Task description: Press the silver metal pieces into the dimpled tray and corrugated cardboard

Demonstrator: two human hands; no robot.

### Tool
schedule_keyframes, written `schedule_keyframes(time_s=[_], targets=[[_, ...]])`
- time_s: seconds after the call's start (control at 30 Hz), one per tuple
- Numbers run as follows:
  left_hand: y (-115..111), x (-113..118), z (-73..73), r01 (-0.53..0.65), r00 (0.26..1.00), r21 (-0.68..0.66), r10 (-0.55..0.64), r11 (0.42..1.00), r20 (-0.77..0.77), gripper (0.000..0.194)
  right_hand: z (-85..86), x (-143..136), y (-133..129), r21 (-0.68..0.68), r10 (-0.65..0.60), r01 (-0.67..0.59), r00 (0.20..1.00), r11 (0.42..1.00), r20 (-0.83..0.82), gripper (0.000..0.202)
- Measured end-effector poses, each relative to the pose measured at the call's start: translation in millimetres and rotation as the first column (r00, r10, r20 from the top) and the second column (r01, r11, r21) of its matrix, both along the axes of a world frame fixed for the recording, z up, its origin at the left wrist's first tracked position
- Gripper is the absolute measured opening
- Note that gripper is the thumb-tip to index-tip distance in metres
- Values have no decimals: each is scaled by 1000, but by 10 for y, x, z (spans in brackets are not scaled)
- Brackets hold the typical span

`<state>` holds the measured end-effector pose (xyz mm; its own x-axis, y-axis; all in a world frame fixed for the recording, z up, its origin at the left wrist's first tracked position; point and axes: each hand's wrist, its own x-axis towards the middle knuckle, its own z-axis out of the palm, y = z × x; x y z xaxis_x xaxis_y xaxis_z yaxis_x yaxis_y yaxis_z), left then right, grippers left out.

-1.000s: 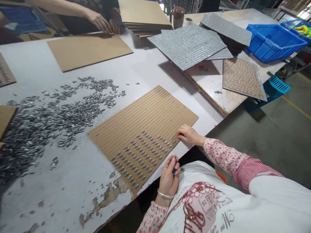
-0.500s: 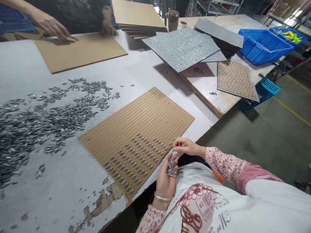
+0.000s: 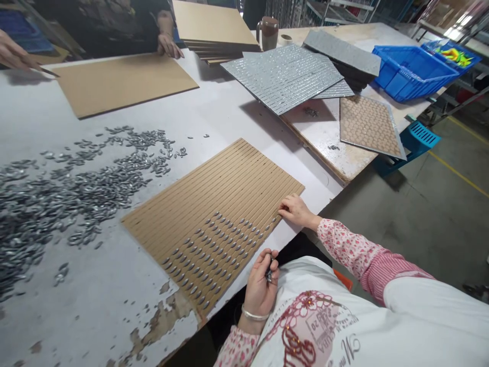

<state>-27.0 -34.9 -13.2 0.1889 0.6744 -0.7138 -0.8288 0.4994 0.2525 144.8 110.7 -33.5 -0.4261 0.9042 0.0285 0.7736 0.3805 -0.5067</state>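
A tan grooved board (image 3: 244, 173) lies tilted in view on the table before me. Rows of small grey spindle-shaped pieces (image 3: 206, 258) sit in the grooves of its near part. My left hand (image 3: 260, 288) is curled, palm up, around a small heap of the same pieces, just off the board's near edge. At the board's right edge my right hand (image 3: 298, 210) has its fingertips pressed together on the groove ends, past the last piece of the front row. Whatever is between those fingertips is hidden.
A large loose pile of grey pieces (image 3: 87, 188) spreads over the left of the table. Across from me, a co-worker's hand (image 3: 170, 46) rests on a plain board (image 3: 130, 81). Silvery ridged sheets (image 3: 286, 76), a mug (image 3: 269, 33) and a blue crate (image 3: 412, 76) stand farther back.
My right hand has moved away from my left, up and right along the board's edge. My left fingers have curled in more over the pieces. The co-worker's other hand has moved left.
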Motion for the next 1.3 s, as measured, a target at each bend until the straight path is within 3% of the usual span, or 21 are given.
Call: schedule_keyframes(time_s=[0.2, 0.3, 0.4, 0.5, 0.6, 0.67, 0.73, 0.8, 0.87, 0.93, 1.03, 1.3], targets=[[9, 21, 0, -25, 997, 50, 29, 998, -74, 26, 60, -35, -77, 1, -53, 54, 985, 999, -166, 11], [29, 24, 37, -14, 992, 56, 21, 998, -126, 31, 183, -84, -211, -158, 83, -149, 927, 976, -366, 17], [55, 26, 70, -5, 985, 66, 16, 998, -171, 30, 287, -172, -389, -372, 165, -414, 821, 831, -546, 26], [72, 29, 83, 13, 980, 80, 4, 997, -201, 32, 302, -277, -553, -530, 21, -480, 755, 699, -655, 34], [78, 22, 91, 11, 978, 97, 9, 995, -208, 29, 257, -343, -627, -615, -152, -499, 689, 611, -709, 37], [80, 7, 101, 0, 982, 97, 19, 995, -190, 24, 223, -333, -586, -621, -192, -455, 687, 638, -701, 34], [80, -13, 108, -7, 989, 67, 16, 998, -144, 25, 194, -266, -469, -587, -216, -285, 739, 758, -638, 27], [76, -30, 104, 7, 996, 35, -4, 999, -86, 30, 167, -152, -306, -443, -220, -29, 837, 896, -501, 18], [66, -36, 86, 17, 999, 32, -16, 999, -46, 27, 140, -24, -147, -235, -210, 140, 927, 962, -311, 10], [52, -32, 62, 9, 999, 32, -8, 999, -33, 19, 112, 79, -36, -95, -198, 185, 969, 978, -148, 8], [35, -20, 34, 18, 1000, 11, -17, 1000, -21, 15, 72, 148, 28, -40, -193, 191, 980, 981, -45, 10], [30, -4, 17, 14, 1000, 36, -14, 999, -21, 19, -1, 150, 45, -65, -219, 215, 974, 974, -59, 10]])
